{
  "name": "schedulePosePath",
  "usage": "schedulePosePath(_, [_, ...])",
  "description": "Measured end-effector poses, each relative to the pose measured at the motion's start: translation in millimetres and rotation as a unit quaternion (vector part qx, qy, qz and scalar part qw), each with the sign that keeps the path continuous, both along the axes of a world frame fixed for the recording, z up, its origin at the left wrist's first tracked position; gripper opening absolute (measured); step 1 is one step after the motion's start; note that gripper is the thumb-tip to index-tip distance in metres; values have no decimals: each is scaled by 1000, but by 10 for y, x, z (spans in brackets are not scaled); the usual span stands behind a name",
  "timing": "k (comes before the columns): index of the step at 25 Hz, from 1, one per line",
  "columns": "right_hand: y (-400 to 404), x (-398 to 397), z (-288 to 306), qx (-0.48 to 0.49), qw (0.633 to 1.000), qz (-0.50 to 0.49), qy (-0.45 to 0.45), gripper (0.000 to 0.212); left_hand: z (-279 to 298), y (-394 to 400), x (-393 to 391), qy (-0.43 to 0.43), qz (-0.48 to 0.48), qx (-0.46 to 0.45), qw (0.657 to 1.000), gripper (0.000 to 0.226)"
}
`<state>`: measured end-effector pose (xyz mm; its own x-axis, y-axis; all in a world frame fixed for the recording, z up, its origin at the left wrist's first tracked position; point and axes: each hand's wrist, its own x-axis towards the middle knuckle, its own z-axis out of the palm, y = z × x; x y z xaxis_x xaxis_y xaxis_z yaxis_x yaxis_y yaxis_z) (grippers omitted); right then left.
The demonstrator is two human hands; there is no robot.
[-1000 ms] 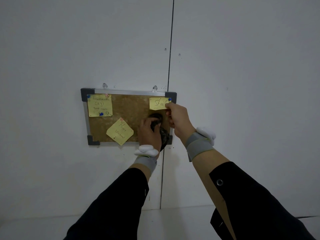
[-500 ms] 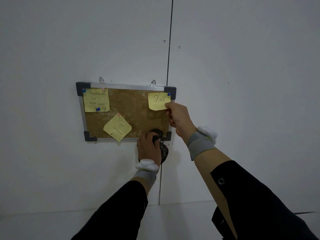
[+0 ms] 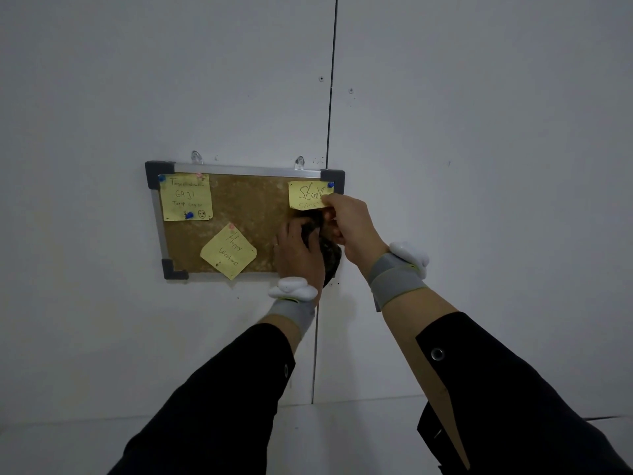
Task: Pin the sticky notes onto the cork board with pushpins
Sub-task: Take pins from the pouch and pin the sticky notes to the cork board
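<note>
Facing the cork board (image 3: 255, 204), which hangs on a pale wall (image 3: 479, 166) from two clear hooks (image 3: 196, 157). I count three yellow sticky notes. The upper-left note (image 3: 186, 197) carries blue pushpins (image 3: 189, 215) at its top-left corner and lower edge. The diamond-turned note (image 3: 228, 251) sits at bottom centre, overlapping the lower frame. The upper-right note (image 3: 308, 195) has one blue pin (image 3: 331, 184) at its top-right corner. My right hand (image 3: 352, 224) presses fingertips on that note's lower-right corner, fingers curled in. My left hand (image 3: 298, 253) is wrapped round a dark object (image 3: 329, 253) held against the board's lower-right area; I cannot tell what it is. Both wrists wear grey bands (image 3: 397, 279).
</note>
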<state>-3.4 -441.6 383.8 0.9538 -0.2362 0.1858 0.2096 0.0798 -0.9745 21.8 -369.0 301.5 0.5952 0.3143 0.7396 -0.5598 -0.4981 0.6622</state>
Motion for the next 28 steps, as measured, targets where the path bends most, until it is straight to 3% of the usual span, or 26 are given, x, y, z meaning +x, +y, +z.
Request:
schedulePosePath(15, [-137,3,-249,-88,995,-40,36,19,-592,19,-90,91,8,95,991,10])
schedulePosePath(24, [-174,-11,-166,-98,994,-44,12,19,-203,-102,-120,28,-33,18,999,16])
schedulePosePath(28, [-187,24,-215,-95,994,-59,6,20,-105,-182,-91,52,-27,15,998,26])
